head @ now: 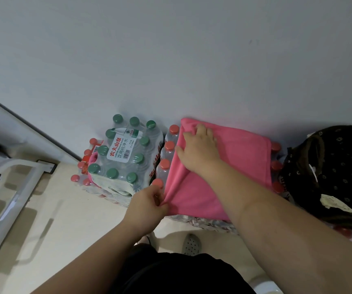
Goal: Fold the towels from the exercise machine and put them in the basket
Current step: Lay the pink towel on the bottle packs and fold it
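Observation:
A pink towel (234,166) lies folded flat on top of a pack of red-capped water bottles (166,153) against the wall. My left hand (147,203) pinches the towel's near left corner between thumb and fingers. My right hand (198,149) lies on the towel's far left part, fingers curled into the cloth near its far corner. No basket is in view.
A pack of green-capped bottles (124,155) stands left of the towel on more red-capped bottles. A dark flowered bag (330,166) sits at the right. The white frame of a machine (16,187) stands on the floor at the left. My slippered foot (191,244) is below the pack.

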